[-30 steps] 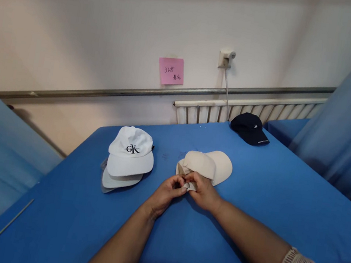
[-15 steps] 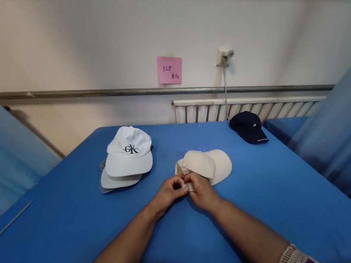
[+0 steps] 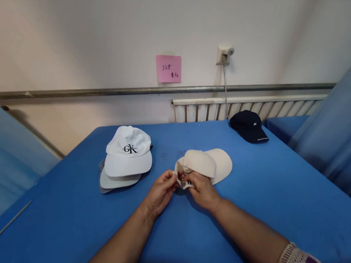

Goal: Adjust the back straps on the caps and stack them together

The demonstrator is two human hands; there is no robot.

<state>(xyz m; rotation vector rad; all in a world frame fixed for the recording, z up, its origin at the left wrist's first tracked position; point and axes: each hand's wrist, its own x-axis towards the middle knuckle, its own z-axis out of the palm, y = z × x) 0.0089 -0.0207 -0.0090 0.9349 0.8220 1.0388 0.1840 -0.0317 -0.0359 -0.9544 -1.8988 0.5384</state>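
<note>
A beige cap [image 3: 206, 163] lies on the blue table [image 3: 250, 203], its brim pointing away to the right. My left hand [image 3: 159, 191] and my right hand [image 3: 202, 190] meet at the cap's near back edge. Both pinch the back strap there, the left on its left end, the right on its right end. The strap is lifted a little between my fingers.
A white cap with a black logo [image 3: 128, 156] sits on a grey cap [image 3: 116, 181] to the left. A dark navy cap [image 3: 249, 126] lies at the far edge near a radiator [image 3: 247, 107]. A thin stick [image 3: 3, 228] rests near the table's left edge. Blue curtains hang on both sides.
My hands have drawn slightly apart and raised the cap's back strap a little. The cap itself has stayed in place.
</note>
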